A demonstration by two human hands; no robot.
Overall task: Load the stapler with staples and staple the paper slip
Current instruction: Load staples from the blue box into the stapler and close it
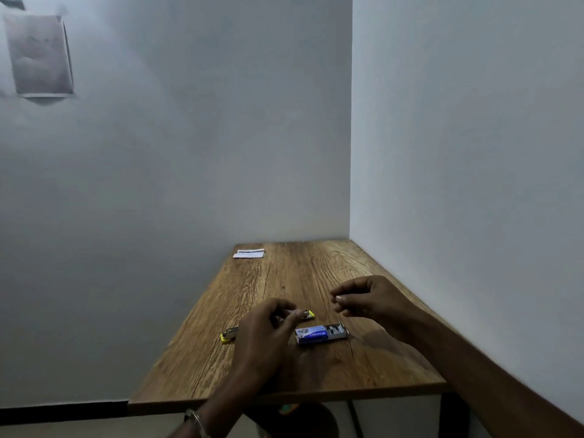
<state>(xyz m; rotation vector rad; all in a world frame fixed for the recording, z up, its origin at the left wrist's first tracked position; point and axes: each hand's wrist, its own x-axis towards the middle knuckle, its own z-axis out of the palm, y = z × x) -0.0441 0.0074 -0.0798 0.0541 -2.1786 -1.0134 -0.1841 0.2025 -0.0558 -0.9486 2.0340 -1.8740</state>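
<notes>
A small yellow stapler (308,314) lies opened out flat on the wooden table (284,279); one yellow end shows at the left and the other at the right of my left hand (268,327), whose fingers rest on its middle. A blue staple box (320,333) sits just right of that hand, its tray slid partly out. My right hand (366,298) hovers above and beyond the box with thumb and fingertips pinched together; whether a staple strip is between them is too small to tell. A white paper slip (249,253) lies at the table's far left corner.
The table stands in a room corner, with a wall along its right side and another behind it. Its left and near edges drop off to the floor. A sheet of paper (39,55) hangs on the left wall.
</notes>
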